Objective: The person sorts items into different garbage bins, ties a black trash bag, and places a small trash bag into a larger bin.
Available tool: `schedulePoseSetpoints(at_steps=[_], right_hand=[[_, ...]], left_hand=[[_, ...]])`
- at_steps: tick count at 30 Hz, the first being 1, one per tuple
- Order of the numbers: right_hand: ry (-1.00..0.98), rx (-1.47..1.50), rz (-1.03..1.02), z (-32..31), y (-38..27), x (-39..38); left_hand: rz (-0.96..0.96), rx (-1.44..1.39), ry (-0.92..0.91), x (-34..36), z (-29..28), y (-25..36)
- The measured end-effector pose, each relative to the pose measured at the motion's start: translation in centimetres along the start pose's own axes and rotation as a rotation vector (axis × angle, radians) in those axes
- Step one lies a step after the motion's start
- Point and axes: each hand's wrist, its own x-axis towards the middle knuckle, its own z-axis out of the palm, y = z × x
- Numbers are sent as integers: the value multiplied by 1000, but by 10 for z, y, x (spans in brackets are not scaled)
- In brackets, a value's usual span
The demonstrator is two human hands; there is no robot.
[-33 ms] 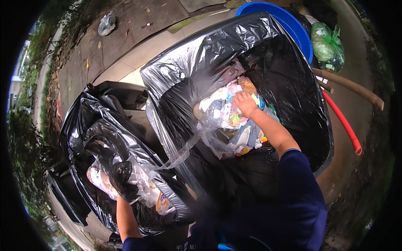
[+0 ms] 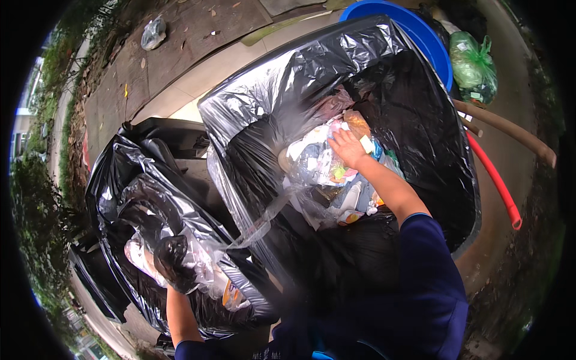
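My right hand lies with fingers stretched out on a heap of mixed rubbish, plastic bags and wrappers, inside the large bin lined with a black bag. Next to its wrist is a small white piece. On the left my other forearm reaches into a second black-lined bin. A crumpled black plastic bag covers my left hand, so its fingers are hidden. Around it lie clear plastic and a white-and-orange packet.
A blue round tub stands behind the large bin. To its right are a tied green bag, a wooden pole and a red tube. A small clear bag lies on the ground at the far left.
My right hand's fingers have shifted slightly left on the rubbish, and more of the white piece beside the wrist shows. The black bag at my left hand has changed shape a little.
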Motion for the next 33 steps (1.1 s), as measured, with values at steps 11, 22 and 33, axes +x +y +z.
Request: schedulePoseSetpoints(at_steps=[11, 22, 33], right_hand=[[-986, 420, 385, 22, 12, 67], [-1119, 668, 63, -56, -50, -48], [-1575, 1109, 44, -17, -63, -61]], left_hand=[[-211, 41, 125, -72, -46, -7], [-194, 44, 106, -54, -16, -14], [-182, 35, 119, -46, -11, -17]])
